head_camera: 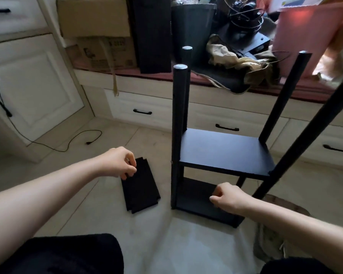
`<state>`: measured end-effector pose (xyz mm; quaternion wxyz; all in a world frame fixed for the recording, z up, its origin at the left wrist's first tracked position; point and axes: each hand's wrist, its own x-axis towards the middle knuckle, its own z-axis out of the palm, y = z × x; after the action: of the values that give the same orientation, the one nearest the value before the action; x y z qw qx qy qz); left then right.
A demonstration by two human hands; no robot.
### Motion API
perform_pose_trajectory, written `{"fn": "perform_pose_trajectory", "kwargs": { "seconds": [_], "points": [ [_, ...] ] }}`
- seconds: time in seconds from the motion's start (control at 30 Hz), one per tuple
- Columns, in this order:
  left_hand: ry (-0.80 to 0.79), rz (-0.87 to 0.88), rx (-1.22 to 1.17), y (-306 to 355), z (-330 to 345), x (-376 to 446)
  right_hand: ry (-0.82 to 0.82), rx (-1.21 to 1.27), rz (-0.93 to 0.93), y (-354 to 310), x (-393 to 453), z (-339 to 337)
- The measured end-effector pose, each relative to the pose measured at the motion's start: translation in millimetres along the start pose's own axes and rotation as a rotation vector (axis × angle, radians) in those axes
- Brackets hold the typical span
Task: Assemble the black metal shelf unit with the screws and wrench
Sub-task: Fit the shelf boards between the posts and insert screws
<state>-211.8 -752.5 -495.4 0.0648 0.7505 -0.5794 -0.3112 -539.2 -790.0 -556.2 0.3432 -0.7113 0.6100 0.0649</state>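
Curled fingers of the left hand (119, 162) are seen over the stacked flat black metal shelf panels (140, 187), contact unclear; the right hand (229, 196), fisted, empty, is nearer the half-built black shelf frame (224, 153), right of the panels.

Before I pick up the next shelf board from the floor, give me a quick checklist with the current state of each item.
1. Frame standing upright on the floor: ok, shelf unit stands on its four posts.
2. Two boards already fitted: ok, upper shelf and lower shelf sit level.
3. Spare boards within reach: ok, stack of boards lies left of the frame, under the left hand.
4. Left hand gripping a board: cannot tell.
5. Right hand free: cannot tell, fingers curled.
6. Screws and wrench at hand: cannot tell, none visible.
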Motion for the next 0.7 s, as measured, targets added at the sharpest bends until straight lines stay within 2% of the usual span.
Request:
{"fn": "perform_pose_trajectory", "kwargs": {
  "seconds": [0.13,0.27,0.37,0.53,0.7],
  "points": [
    [-0.002,-0.030,0.036,-46.1,-3.1,3.8,-0.094,-0.031,-0.049,-41.0,30.9,48.4],
    [0.020,-0.078,-0.051,-88.8,16.8,14.8,-0.154,0.075,-0.053,-76.9,72.9,103.2],
    [-0.026,-0.161,-0.141,-129.0,44.4,35.7,-0.173,0.094,-0.047,-93.3,108.8,140.7],
    [-0.132,-0.290,-0.315,-174.8,97.7,69.8,-0.207,0.114,0.048,-98.8,156.6,181.3],
    [-0.101,-0.434,-0.467,-197.0,152.7,102.5,-0.207,0.276,0.198,-104.2,196.2,213.6]
  ]
}}
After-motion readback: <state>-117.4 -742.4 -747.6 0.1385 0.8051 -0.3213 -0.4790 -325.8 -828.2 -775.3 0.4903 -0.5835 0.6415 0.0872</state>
